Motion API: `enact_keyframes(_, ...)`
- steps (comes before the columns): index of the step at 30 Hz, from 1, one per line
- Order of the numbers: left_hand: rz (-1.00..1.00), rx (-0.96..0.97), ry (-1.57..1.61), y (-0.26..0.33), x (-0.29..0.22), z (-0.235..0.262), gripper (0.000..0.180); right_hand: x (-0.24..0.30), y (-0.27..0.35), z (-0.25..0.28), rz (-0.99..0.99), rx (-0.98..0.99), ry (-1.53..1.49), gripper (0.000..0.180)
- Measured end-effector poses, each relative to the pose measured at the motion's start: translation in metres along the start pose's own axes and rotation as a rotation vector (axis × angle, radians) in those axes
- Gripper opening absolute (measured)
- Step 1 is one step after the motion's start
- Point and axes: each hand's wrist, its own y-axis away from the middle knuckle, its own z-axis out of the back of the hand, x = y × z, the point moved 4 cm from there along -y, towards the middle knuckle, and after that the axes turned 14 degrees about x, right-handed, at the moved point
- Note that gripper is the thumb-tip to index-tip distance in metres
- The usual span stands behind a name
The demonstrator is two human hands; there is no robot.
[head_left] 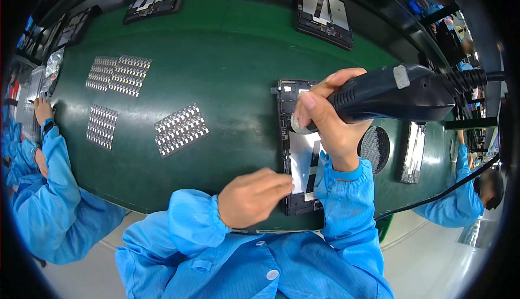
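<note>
Rightward — driver (395,93) over chassis edge (283,136)

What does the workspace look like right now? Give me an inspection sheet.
Surface: green belt, dark rim.
Job's things: opened flat device lying flat under both hands; dark electric screwdriver tip down on its upper left part.
Clutter: four sheets of small parts to the left; round mesh disc to the right.
Hands: left hand rests on the device's lower edge; right hand grips the screwdriver.
Cables: black cord running off right.
Surroundings: more opened devices farther along; co-workers' blue sleeves on both sides.
</note>
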Motion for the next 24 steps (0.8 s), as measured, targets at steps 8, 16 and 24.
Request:
enact_keyframes(8,-0.274,0.174,-0.275,0.002,-0.022,-0.053,0.029,0.001,0.002,-0.016,-0.019,0.189,0.130,0.032)
enact_keyframes(16,-0.116,0.193,-0.527,-0.005,-0.023,-0.066,0.031,0.012,0.001,-0.017,-0.050,0.100,0.147,0.033)
enact_keyframes(24,0.121,0.074,-0.683,0.015,-0.006,-0.012,0.028,0.053,0.033,0.029,-0.068,-0.077,0.035,0.045)
